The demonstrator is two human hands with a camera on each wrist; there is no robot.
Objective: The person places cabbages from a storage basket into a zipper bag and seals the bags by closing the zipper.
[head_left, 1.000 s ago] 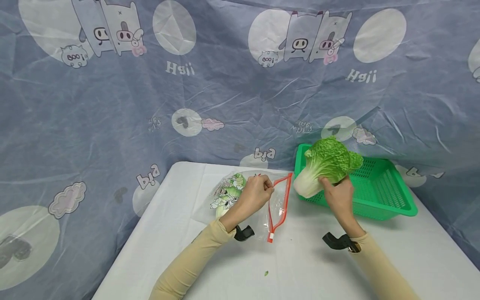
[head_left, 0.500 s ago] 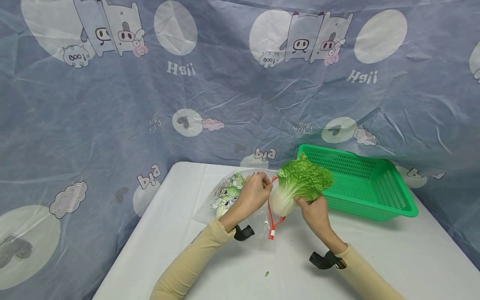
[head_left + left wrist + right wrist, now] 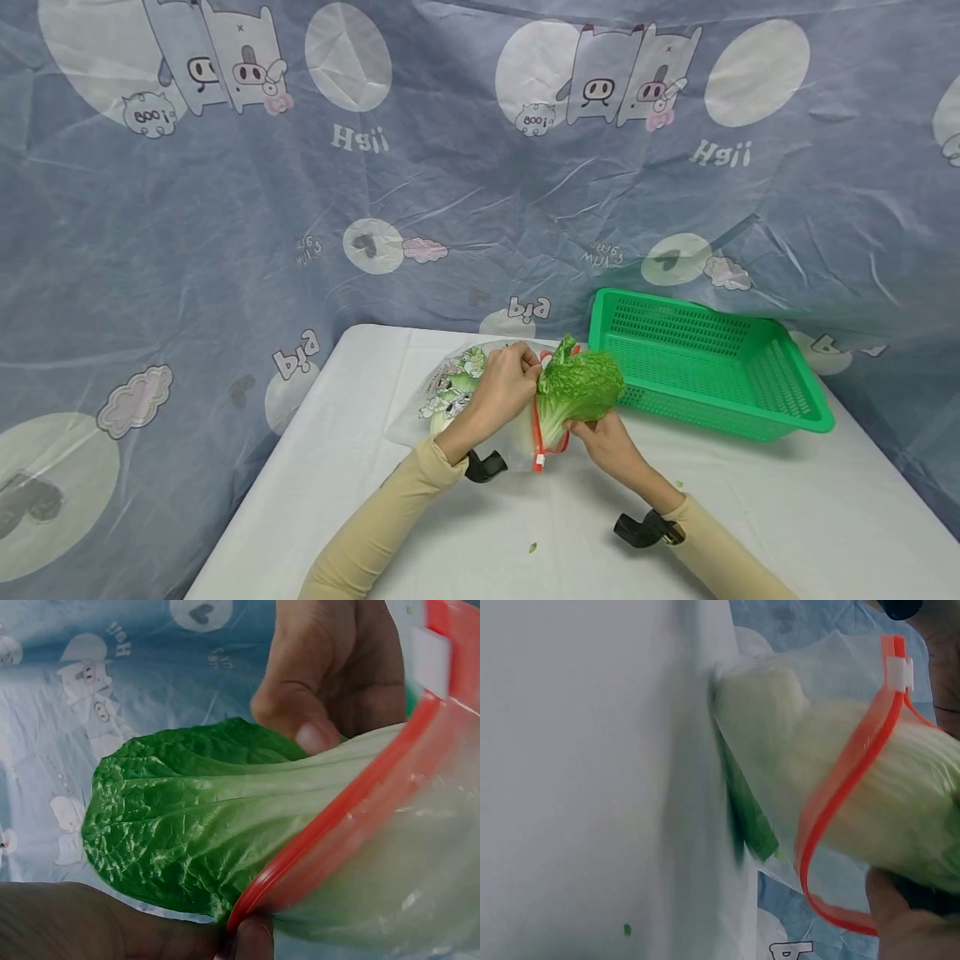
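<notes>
A leafy napa cabbage [image 3: 581, 385] is partway through the mouth of a clear zip bag [image 3: 408, 421], white stem end first. My right hand [image 3: 611, 450] grips the cabbage from the right, its thumb on the pale ribs. Pinched between the fingers of my left hand [image 3: 504, 387] is the bag's red zip edge [image 3: 330, 825]. Inside the bag, other pale green vegetables [image 3: 761, 705] show through the plastic, partly hidden by its printing. The cabbage's green leaves [image 3: 150, 817] stick out of the opening in the left wrist view.
A green plastic basket [image 3: 720, 412] stands at the back right of the white table [image 3: 450, 542]. Small leaf scraps [image 3: 532, 547] lie on the cloth. A patterned blue-grey curtain [image 3: 450, 167] hangs behind the table.
My right hand has carried the cabbage left from over the basket, and its stem end has entered the bag. The left hand has stayed at the bag's edge.
</notes>
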